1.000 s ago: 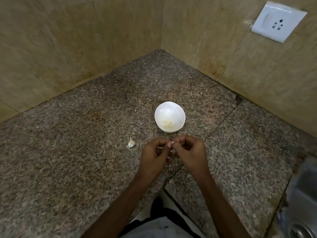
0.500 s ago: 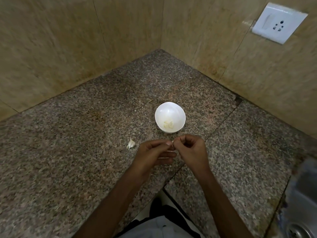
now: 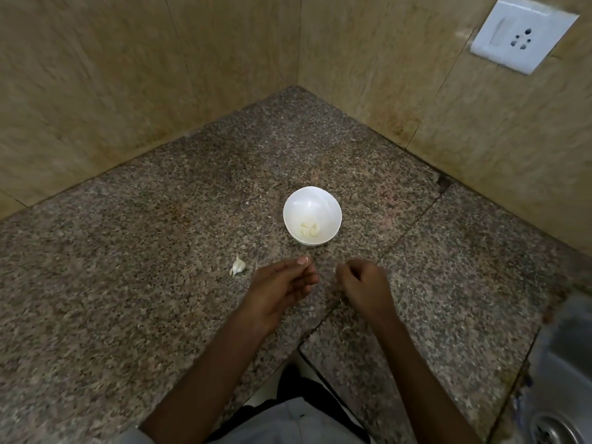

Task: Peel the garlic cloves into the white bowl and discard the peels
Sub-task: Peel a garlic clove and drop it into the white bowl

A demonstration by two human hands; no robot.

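Lying just beside loose-fingered left hand [image 3: 282, 290], garlic clove [image 3: 238, 266], right hand [image 3: 363, 288] curled, hold unclear

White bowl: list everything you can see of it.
The white bowl is small, round, plain and glossy, plastic or ceramic by its look. It stands upright on the speckled stone counter near the wall corner. A few peeled garlic cloves lie in its bottom, toward the near side. The left hand and right hand are both short of it, not touching.

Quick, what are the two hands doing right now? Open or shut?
Left hand: thumb pressed to forefinger; any pinched bit cannot be told.
Right hand: fingers curled closed; whatever is inside is hidden.
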